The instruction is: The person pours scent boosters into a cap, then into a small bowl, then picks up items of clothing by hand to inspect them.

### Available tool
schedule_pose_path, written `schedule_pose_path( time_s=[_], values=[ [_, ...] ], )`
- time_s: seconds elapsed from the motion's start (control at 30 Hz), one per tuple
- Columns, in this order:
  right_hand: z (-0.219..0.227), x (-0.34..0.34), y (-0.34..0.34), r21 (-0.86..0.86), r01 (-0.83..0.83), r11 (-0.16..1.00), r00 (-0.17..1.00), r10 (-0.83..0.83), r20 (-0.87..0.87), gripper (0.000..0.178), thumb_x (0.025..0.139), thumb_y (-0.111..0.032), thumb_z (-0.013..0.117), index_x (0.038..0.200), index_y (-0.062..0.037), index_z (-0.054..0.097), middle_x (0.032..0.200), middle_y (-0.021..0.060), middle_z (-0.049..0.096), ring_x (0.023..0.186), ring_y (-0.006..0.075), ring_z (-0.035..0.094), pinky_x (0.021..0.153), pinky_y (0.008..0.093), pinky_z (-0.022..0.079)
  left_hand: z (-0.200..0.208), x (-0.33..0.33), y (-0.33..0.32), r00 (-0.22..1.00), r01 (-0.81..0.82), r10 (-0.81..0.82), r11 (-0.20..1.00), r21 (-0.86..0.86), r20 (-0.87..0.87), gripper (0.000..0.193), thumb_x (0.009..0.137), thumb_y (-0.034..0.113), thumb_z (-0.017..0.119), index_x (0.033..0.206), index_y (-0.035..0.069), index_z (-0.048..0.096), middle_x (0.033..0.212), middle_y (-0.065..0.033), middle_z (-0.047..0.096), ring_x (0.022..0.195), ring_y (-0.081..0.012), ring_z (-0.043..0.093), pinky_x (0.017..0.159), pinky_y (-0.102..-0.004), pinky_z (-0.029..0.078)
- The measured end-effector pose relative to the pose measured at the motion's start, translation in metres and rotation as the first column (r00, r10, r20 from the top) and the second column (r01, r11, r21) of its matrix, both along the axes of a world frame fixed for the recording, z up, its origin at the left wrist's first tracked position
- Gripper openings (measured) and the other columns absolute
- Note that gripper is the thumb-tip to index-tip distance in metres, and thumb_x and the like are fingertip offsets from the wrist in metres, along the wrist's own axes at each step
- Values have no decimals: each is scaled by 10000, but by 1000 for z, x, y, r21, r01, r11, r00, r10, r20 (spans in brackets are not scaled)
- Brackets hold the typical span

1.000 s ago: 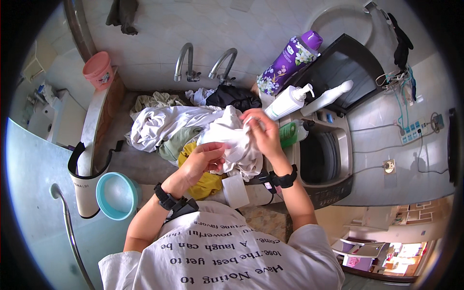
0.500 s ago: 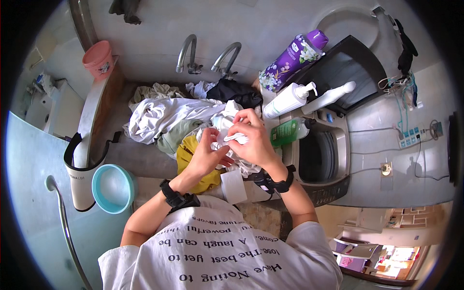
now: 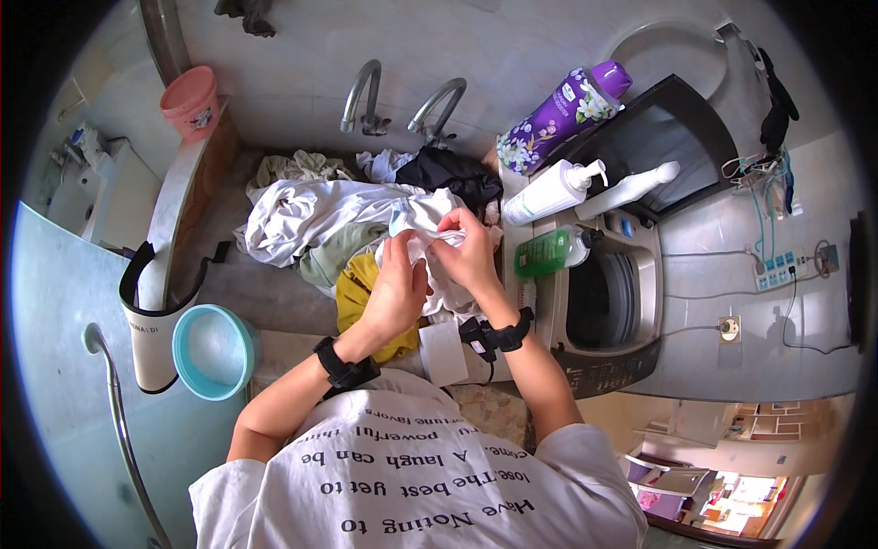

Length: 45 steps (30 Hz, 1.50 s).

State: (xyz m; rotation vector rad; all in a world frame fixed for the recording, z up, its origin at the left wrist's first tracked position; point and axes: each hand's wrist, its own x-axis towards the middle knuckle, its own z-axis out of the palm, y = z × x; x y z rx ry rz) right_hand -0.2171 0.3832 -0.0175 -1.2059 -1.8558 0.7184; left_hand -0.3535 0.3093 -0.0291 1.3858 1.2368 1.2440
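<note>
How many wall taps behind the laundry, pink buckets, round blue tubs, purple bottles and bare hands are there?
Left wall tap and right wall tap: 2
Pink bucket: 1
Round blue tub: 1
Purple bottle: 1
Left hand and right hand: 2
Total: 7

Clothes point(image 3: 311, 229) lie heaped on the worktop point(image 3: 242, 297), in front of two taps point(image 3: 373, 121). To their left runs a ledge point(image 3: 176, 224), with a bucket point(image 3: 190, 112) on its far end. A basin point(image 3: 185, 355) is at the near left. The washing machine point(image 3: 648, 311) is to the right; bottles point(image 3: 549, 196) sit between its opening and the heap. A power strip point(image 3: 780, 266) is on the wall farther right.
</note>
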Motion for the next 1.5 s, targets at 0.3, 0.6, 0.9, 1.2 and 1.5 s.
schedule_pose_path(
  time_s=[0.3, 0.6, 0.9, 1.2, 1.5],
  values=[
    [-15, 5, -4, -380, -79, 922, 967, -21, -254, 259, 697, -101, 754, 849, -3, 569, 785, 46, 598, 734, 117, 570, 650, 249, 473, -6, -5, 0, 979, -8, 51, 977, 214, -196, 405, 910, -35, 418, 1289, -25, 273, 1088, -187, 426, 666, -192, 607, 633, -289, 490],
    [51, 10, -13, -170, 90, 981, 799, -173, -576, 181, 744, -106, 605, 881, -26, 517, 808, 23, 501, 731, 96, 463, 646, 242, 392, 9, -19, 11, 682, 248, 119, 891, -381, 722, 310, 964, 158, 388, 1228, 1, 345, 1232, -160, 509, 926, -306, 636, 810, -398, 534],
    [33, -23, -29, 393, -67, 917, 996, 36, 87, 153, 665, -17, 711, 780, -7, 612, 789, 93, 547, 739, 253, 581, 637, 332, 458, 8, -10, 2, 602, 282, 221, 840, -463, 767, 466, 984, 488, 313, 1220, 134, 504, 898, 22, 564, 715, -78, 487, 623, -234, 393],
    [-2, -27, -31, 13, 148, 989, 951, -138, -275, 368, 667, -70, 724, 931, -32, 470, 846, 63, 523, 764, 175, 526, 710, 294, 446, 16, -9, 0, 996, -80, 70, 972, 221, 54, 374, 1016, 279, 264, 1212, 20, 450, 1039, -95, 483, 914, -184, 489, 818, -278, 398],
    [3, -11, -27, -252, -154, 955, 977, 109, -184, 295, 691, -127, 703, 919, -36, 539, 846, 48, 581, 769, 139, 528, 719, 270, 440, 21, -14, -12, 989, -27, 77, 937, 348, -129, 413, 963, 321, 363, 1207, -2, 447, 1146, -211, 436, 988, -378, 506, 827, -400, 444]
  ],
)
